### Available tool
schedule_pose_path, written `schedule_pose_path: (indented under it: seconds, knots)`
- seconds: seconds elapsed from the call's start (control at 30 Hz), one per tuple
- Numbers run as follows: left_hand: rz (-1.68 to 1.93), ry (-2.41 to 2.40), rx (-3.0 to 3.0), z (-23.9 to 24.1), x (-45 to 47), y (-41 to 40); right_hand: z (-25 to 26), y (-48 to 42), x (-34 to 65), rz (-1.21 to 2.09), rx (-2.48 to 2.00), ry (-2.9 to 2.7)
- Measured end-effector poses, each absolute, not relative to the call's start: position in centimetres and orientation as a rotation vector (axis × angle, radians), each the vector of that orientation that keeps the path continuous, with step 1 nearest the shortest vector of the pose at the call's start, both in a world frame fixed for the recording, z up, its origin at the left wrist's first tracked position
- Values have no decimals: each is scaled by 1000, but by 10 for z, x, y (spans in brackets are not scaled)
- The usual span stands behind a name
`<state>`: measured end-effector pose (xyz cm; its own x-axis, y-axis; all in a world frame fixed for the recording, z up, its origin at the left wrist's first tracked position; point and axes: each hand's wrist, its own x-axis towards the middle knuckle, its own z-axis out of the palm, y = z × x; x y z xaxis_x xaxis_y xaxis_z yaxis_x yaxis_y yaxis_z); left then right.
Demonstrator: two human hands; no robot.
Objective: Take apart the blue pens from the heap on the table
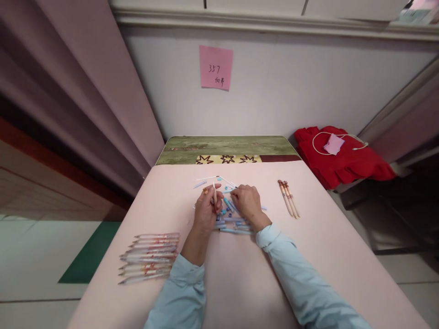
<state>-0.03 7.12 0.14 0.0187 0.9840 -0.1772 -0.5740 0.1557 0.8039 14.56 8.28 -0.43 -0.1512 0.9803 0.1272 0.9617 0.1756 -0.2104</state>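
Note:
My left hand [205, 210] is closed around a beige pen barrel [215, 196], which stands roughly upright with a white tip on top. A small orange-brown piece [205, 190] shows beside its thumb. My right hand [247, 204] reaches into the loose pen parts, fingers pinched together; whatever lies between them is too small to name. White pen refills [207, 177] with dark ends lie just beyond the hands. Under and between the hands are blue and lilac pen barrels [235, 231] and small blue pen pieces [223, 212], partly covered by the fingers.
Several pens [151, 258] lie in a row at the left of the pale table [233, 283]. To the right rest a few beige pens with brown tops [289, 198]. Red cloth [343, 160] with a white cord is beyond the right edge. A pink note [216, 67] hangs on the wall.

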Motion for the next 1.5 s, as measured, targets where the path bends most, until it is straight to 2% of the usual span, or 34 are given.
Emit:
schedule_pose_path:
  seconds: [0.27,0.4,0.57,0.8,1.13,1.33,1.5]
  knots:
    - [1286,788,647,0,0,70,-8,78,152,274,-1862,-2019]
    - [1217,755,690,-3,5,67,-9,69,160,554,-1662,-1537]
    - [1112,752,748,-6,17,61,7,65,166,964,-1179,-927]
    - [1055,762,824,-8,24,57,21,67,167,1172,-1023,-1002]
    - [1021,796,936,-4,28,54,34,60,171,1042,-1139,-1185]
    - [1023,853,994,-1,31,53,42,55,165,794,-1244,-1427]
    - [1020,828,898,-1,29,53,38,58,175,699,-1251,-1393]
